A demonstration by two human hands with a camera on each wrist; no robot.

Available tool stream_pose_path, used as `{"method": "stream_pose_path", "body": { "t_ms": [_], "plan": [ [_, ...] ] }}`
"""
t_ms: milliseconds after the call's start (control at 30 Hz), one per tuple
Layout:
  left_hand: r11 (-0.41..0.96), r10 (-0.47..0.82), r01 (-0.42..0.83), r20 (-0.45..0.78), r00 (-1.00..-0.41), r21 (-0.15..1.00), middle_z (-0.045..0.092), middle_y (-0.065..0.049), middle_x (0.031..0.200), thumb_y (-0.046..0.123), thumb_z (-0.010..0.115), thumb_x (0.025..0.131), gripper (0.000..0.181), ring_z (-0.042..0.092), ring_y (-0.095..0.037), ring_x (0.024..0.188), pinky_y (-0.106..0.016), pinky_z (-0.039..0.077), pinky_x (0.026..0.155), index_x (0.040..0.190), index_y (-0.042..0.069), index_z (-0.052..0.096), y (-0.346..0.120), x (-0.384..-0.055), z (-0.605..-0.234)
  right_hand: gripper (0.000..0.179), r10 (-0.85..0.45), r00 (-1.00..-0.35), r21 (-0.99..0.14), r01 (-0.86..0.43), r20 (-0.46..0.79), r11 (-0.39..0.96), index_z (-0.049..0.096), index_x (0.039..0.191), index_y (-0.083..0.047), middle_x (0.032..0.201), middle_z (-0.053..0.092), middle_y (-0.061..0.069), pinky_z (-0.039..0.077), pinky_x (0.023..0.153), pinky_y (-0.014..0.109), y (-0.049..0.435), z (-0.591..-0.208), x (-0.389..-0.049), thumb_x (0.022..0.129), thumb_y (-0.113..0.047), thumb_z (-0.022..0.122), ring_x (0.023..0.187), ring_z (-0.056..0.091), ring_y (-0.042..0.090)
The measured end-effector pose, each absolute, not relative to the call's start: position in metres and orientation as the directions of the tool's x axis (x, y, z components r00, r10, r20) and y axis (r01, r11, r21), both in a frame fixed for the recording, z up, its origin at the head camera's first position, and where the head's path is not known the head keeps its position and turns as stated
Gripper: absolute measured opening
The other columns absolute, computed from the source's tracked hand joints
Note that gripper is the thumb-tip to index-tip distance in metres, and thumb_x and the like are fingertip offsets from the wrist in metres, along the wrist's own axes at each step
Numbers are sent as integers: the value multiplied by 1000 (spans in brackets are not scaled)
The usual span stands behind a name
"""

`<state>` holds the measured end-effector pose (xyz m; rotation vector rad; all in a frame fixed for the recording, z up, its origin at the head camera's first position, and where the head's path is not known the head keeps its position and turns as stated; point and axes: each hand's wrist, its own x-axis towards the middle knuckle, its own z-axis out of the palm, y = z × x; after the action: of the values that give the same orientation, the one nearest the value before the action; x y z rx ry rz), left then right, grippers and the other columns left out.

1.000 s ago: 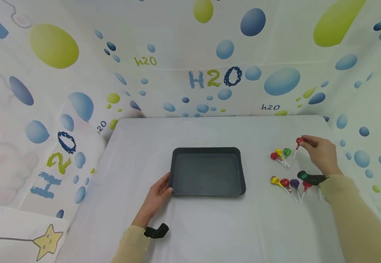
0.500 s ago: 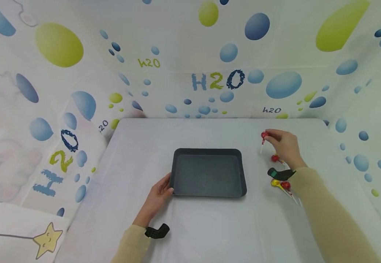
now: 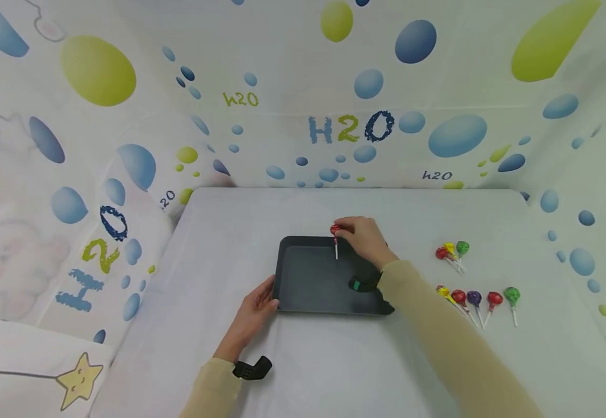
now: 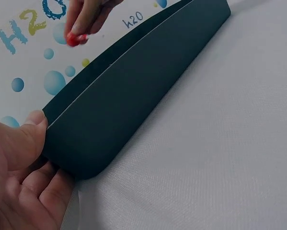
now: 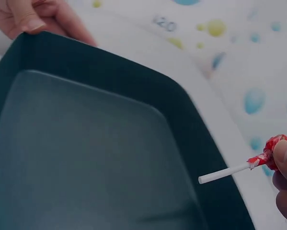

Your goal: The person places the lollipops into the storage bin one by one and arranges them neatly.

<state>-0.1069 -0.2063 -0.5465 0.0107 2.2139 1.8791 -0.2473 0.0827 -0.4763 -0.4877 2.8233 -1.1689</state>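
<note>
Left hand (image 3: pixel 250 313): one, beige sleeve (image 3: pixel 211 388), black wrist unit (image 3: pixel 252 368). Possible fault: the tray could skid or tip if this hold loosens or pulls unevenly, since it acts at one corner only. Hand nearly closed; thumb over the rim, fingers against the outer wall and beneath, gripping the near left corner.

Dark grey rectangular tray (image 3: pixel 310 284): one, raised walls, on a white cloth (image 3: pixel 219 232); no lollipop visible inside, part hidden by the right arm.

Red-wrapped lollipop (image 5: pixel 256 160): one, above the tray's far side, white stick pointing down. Possible fault: it could fall outside or catch the rim if let go too near the far wall, or roll once dropped.

Right hand (image 3: pixel 364 238): one, fingertips brought together, pinching the wrapped head. Black wrist unit (image 3: pixel 364 283) above the tray.

Lollipops, upper group: red (image 3: pixel 441 253), yellow (image 3: pixel 449 248), green (image 3: pixel 462 248), sticks crowded together. Possible fault: a neighbour could be dragged along if one is lifted carelessly.

Lollipops, lower row: yellow (partly behind the right sleeve (image 3: pixel 438 331)), red, purple, red, green. Possible fault: a low-passing sleeve could brush the yellow.
</note>
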Motion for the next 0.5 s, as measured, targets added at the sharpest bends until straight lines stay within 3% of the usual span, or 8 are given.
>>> {"method": "stream_pose_path", "body": {
  "t_ms": [300,500],
  "plan": [
    [169,159,-151,-178,-971,974,27,-21,167,-10,55,98,66,26,-34,155,-38,30,121,159,-2,29,-208,-108,-548,32,-435,-901,-665,-329,8,670,72,127,-7,117,77,9,61,92,38,20,-490,-246,98,-20,70,107,73,23],
    [153,166,-142,-167,-972,978,28,-22,166,-10,55,98,66,26,-34,155,-41,30,121,159,-3,29,-209,-108,-547,29,-467,-884,-577,-365,-33,731,74,123,-6,116,77,10,61,92,38,-1,-500,-243,97,-19,71,107,73,24]
  ]
}}
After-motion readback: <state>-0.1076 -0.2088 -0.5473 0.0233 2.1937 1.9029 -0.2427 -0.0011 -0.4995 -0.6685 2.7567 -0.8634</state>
